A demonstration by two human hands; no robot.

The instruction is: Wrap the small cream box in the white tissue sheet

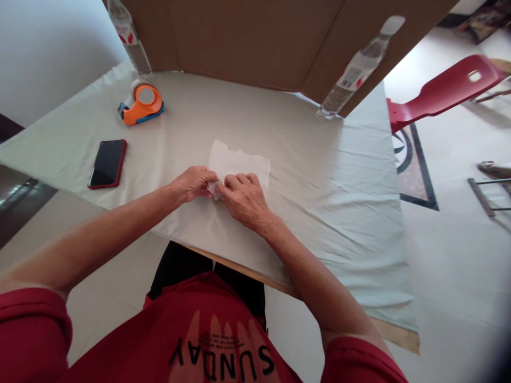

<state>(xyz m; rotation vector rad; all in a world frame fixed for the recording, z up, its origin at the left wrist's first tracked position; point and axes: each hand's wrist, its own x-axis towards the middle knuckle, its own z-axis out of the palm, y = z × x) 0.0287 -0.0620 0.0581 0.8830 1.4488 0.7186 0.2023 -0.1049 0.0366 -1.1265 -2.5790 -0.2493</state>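
A thin white sheet (pixel 249 161), which looks like tissue paper, lies on the cloth-covered table in front of me. Its far edge is uneven, and its near left corner is bunched up between my hands. My left hand (pixel 195 183) pinches that crumpled corner between thumb and fingers. Close beside it, my right hand (pixel 244 198) rests over the sheet with fingers bent, its thumb and index at the same crumpled part. The fingertips of both hands nearly meet. What lies beneath my right palm is hidden.
Toward the back left stand an orange and blue tape dispenser (pixel 143 105) and a phone (pixel 107 164) in a red case. Two water bottles (pixel 133 45) (pixel 355 72) lean by a brown cardboard panel (pixel 247 42). A red chair (pixel 443 90) is beyond the table's right edge.
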